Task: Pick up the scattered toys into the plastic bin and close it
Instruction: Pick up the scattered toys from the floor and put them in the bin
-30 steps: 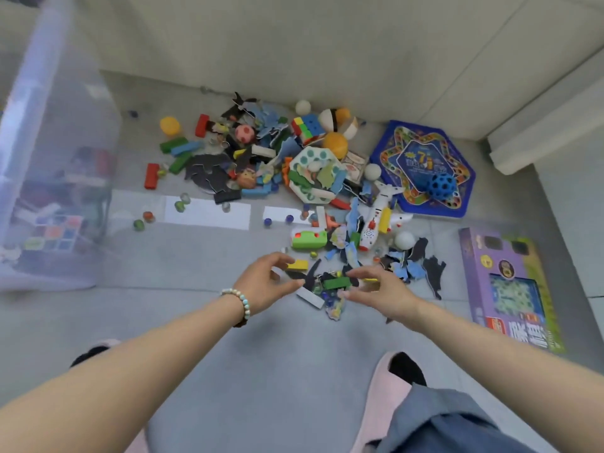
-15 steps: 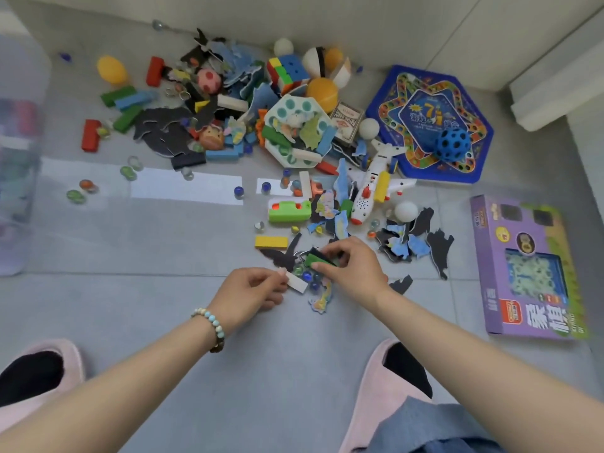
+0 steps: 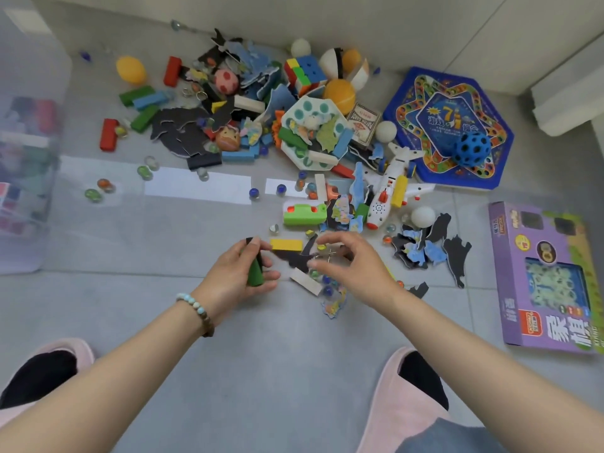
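Toys lie scattered on the grey floor: wooden blocks, marbles, foam puzzle pieces, balls, a Rubik's cube (image 3: 304, 71), a toy airplane (image 3: 389, 191). The translucent plastic bin (image 3: 29, 158) stands at the left edge with toys inside; no lid is in view. My left hand (image 3: 235, 276) grips a green block (image 3: 255, 273) and a dark piece behind it. My right hand (image 3: 356, 266) hovers with loosely curved fingers over marbles and a black puzzle piece (image 3: 297, 258), holding nothing that I can see. Between the two hands lie a yellow block (image 3: 286, 245) and a pale block (image 3: 305, 281).
A blue hexagonal game board (image 3: 447, 125) with a blue holed ball (image 3: 472, 148) lies at the back right. A purple game box (image 3: 549, 276) sits at the right. A green toy car (image 3: 304, 214) is beyond my hands. My pink slippers (image 3: 411, 387) are at the bottom.
The green block went from my right hand into my left hand. The right hand has let go and shifted right over the marbles. The view moved closer to the pile.
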`<state>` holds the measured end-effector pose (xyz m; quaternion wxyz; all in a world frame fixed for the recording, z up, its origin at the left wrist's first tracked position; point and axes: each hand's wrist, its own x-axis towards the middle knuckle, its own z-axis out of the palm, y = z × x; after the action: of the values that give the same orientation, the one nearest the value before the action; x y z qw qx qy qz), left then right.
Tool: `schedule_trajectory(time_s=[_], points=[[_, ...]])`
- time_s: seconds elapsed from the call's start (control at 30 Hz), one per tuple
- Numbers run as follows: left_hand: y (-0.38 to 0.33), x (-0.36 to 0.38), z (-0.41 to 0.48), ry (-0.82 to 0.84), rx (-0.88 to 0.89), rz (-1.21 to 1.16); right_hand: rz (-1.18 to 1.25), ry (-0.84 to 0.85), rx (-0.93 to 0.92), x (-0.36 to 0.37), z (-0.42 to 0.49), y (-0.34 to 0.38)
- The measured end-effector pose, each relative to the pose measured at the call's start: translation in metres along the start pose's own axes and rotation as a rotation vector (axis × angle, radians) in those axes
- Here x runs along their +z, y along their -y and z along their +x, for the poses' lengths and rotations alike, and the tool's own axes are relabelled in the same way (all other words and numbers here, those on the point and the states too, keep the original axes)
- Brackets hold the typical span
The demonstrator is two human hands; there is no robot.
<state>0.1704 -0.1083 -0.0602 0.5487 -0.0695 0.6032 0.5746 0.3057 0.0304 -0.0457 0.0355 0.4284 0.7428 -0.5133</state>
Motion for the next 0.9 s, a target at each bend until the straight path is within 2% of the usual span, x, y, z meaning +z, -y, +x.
schedule_trajectory(time_s=[0.07,0.2,0.8,0.9], points=[[0.001,-0.011,0.002,-0.018,0.022,0.095,-0.194,0.08,-0.056,0.006,-0.003,-0.005],[0.0,-0.023,0.001,-0.002,0.006,0.092,-0.344,0.02,-0.104,0.018,0.0,-0.007],[0.001,-0.03,-0.005,0.044,-0.109,-0.065,-0.312,-0.12,-0.033,0.04,0.008,0.012],[0.001,-0.027,-0.005,0.105,-0.126,-0.136,-0.168,-0.103,-0.05,0.035,0.003,0.028]])
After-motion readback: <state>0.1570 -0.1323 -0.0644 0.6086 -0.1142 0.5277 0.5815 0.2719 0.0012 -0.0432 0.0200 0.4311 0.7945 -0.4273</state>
